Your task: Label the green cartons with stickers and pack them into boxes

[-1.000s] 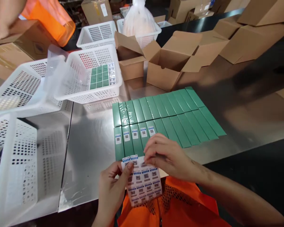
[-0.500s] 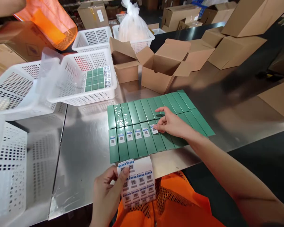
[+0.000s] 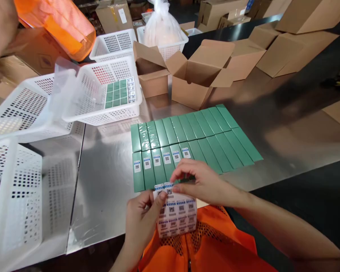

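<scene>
My left hand [image 3: 146,215] pinches a sheet of QR-code stickers [image 3: 177,217] by its upper left corner, thumb in front. At the top edge of the sheet, the thumb and forefinger of my right hand [image 3: 200,181] close on one QR-code sticker [image 3: 169,189]. Just beyond, green boxes [image 3: 221,149] lie flat in two rows, side by side. Several boxes at the left of the near row carry a sticker [image 3: 156,160] each. My right hand hides part of the near row.
White plastic baskets [image 3: 102,117] stand on the left, one holding green boxes [image 3: 116,93] and sticker sheets. Open cardboard boxes [image 3: 191,92] sit behind the rows. A steel table [image 3: 102,181] lies underneath. Another person's arm [image 3: 1,30] shows at the upper left.
My right hand has left the sticker on the sixth near-row box and come down to the sheet. My left hand has shifted right and slightly up with the sheet.
</scene>
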Action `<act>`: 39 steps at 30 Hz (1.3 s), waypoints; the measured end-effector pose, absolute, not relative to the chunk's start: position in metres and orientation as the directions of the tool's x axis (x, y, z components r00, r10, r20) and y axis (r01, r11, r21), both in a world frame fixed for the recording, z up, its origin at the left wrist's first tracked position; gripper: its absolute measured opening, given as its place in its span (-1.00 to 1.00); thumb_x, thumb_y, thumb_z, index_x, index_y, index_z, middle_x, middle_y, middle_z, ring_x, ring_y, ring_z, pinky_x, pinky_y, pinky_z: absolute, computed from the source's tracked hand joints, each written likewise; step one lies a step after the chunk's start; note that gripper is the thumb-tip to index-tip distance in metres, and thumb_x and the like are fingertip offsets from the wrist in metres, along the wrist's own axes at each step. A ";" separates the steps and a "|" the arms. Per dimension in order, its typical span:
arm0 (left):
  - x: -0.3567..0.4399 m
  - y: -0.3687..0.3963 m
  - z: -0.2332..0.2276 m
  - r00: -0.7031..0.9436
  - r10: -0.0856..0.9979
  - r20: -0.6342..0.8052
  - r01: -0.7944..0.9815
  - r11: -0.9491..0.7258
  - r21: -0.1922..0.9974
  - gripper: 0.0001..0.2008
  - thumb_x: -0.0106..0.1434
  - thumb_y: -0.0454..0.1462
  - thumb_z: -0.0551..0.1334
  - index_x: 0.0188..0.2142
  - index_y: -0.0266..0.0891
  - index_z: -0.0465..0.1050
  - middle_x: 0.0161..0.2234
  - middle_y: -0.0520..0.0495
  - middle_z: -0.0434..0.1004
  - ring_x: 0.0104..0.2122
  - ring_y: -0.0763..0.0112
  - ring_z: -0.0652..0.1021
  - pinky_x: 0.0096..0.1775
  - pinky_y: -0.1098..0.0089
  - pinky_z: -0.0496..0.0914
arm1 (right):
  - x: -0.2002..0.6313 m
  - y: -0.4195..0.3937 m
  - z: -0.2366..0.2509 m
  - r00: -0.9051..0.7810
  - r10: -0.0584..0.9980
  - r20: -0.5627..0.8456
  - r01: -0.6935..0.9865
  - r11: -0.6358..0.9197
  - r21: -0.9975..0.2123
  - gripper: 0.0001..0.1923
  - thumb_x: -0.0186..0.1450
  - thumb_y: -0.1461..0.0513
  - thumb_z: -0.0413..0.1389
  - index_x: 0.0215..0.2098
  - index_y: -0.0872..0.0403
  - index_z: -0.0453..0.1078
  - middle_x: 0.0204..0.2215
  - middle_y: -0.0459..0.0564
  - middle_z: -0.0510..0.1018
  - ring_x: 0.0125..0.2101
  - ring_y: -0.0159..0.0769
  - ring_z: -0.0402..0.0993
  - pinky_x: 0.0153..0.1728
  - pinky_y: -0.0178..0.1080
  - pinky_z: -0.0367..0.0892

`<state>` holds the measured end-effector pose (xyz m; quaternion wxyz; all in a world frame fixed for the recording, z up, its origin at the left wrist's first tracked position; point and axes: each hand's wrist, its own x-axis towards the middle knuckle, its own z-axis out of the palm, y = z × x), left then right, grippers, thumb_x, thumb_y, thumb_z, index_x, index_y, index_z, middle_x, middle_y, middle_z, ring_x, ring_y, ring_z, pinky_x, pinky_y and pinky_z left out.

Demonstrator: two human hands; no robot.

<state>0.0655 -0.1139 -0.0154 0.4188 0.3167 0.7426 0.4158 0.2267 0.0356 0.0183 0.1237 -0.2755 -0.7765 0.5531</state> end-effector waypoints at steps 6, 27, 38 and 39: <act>0.078 -0.110 -0.006 -0.496 0.789 -0.361 0.145 0.486 0.862 -0.44 0.21 0.09 0.21 -0.71 -0.20 0.14 -0.72 0.07 0.18 -0.61 0.48 0.22 -0.52 0.46 0.10 | 0.244 0.054 0.023 -0.662 0.749 0.036 -0.019 0.031 -0.999 -0.90 0.28 0.19 0.23 -0.36 0.02 0.42 -0.33 -0.10 0.50 -0.29 -0.35 0.43 -0.26 -0.27 0.32; 0.078 -0.107 -0.020 -0.376 0.845 -0.381 0.241 0.486 0.840 -0.44 0.22 0.15 0.15 -0.64 -0.18 0.08 -0.66 0.08 0.09 -0.59 0.49 0.17 -0.53 0.46 0.05 | 0.252 0.141 0.003 -0.489 0.749 -0.447 0.758 0.111 -0.643 -0.47 0.01 0.25 0.35 -0.19 -0.02 0.15 -0.55 -0.20 0.49 -0.52 -0.26 0.44 -0.50 -0.25 0.24; 0.096 -0.089 -0.012 -0.247 0.928 -0.278 0.260 0.339 0.904 -0.45 0.19 0.11 0.20 -0.69 -0.21 0.19 -0.69 0.05 0.21 -0.62 0.49 0.23 -0.55 0.46 0.08 | 0.250 0.037 0.021 -0.791 0.598 -0.126 0.257 0.138 -0.956 -0.84 0.24 0.12 0.25 -0.38 0.04 0.51 -0.35 -0.05 0.53 -0.32 -0.31 0.43 -0.34 -0.27 0.29; 0.098 -0.089 -0.012 -0.217 0.938 -0.271 0.271 0.324 0.906 -0.46 0.19 0.10 0.22 -0.69 -0.23 0.24 -0.69 0.03 0.26 -0.62 0.48 0.26 -0.54 0.47 0.10 | 0.251 0.039 0.022 -0.761 0.640 -0.107 0.216 0.095 -0.972 -0.84 0.27 0.13 0.22 -0.39 0.04 0.48 -0.36 -0.06 0.54 -0.31 -0.30 0.45 -0.32 -0.25 0.31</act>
